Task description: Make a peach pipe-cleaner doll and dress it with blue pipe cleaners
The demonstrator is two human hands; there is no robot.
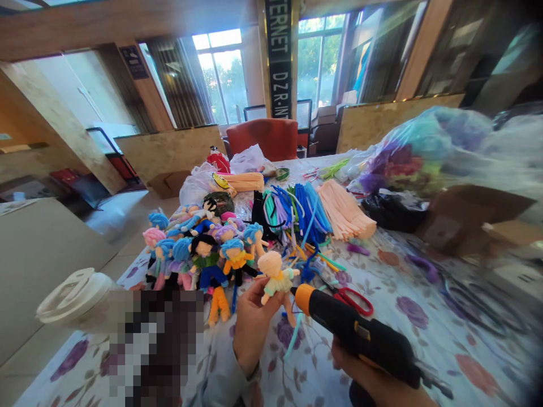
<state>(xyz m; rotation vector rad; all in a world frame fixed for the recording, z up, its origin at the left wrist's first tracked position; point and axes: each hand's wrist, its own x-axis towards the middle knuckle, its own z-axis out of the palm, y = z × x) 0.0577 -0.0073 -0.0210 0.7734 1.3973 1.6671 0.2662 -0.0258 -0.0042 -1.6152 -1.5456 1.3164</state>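
Note:
My left hand (pixel 251 325) pinches a small fuzzy doll (pixel 275 277) with a cream head and a pale yellow-green top. In my right hand (pixel 360 367) is a black and orange glue gun (pixel 360 330). Its tip is at the doll's side; whether the two touch I cannot tell. Behind the doll lie red-handled scissors (pixel 354 301), partly covered by the gun. To the left of my left hand sits a heap of finished-looking dolls (pixel 203 251) with blue, pink, purple and black hair. Orange doll legs (pixel 219 305) lie in front of them.
Bundles of blue pipe cleaners (pixel 311 209) and peach pipe cleaners (pixel 345 212) lie behind the doll. Large scissors (pixel 470 299) lie at right, near a cardboard box (pixel 470 217) and plastic bags (pixel 424 147). A lidded white container (pixel 78 297) stands at left.

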